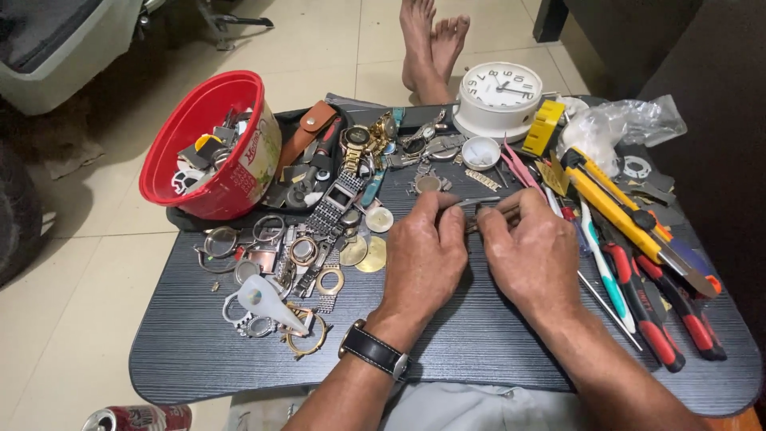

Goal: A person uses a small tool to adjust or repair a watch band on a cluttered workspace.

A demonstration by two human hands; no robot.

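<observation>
My left hand (425, 254) and my right hand (533, 255) meet over the middle of a dark grey lap table (447, 351). Both pinch a thin metal tool (479, 206) that lies across between the fingertips; its exact kind is hard to tell. My left wrist wears a watch with a black leather strap (375, 351). Just beyond the fingers lie loose watches and metal watch bands (351, 172).
A red bucket (209, 144) of parts stands at the back left. Watch cases and rings (279, 271) lie scattered on the left. A white clock (499, 96), a yellow utility knife (618, 209) and red-handled pliers (650, 307) sit on the right. Bare feet (431, 44) rest on the tiled floor beyond.
</observation>
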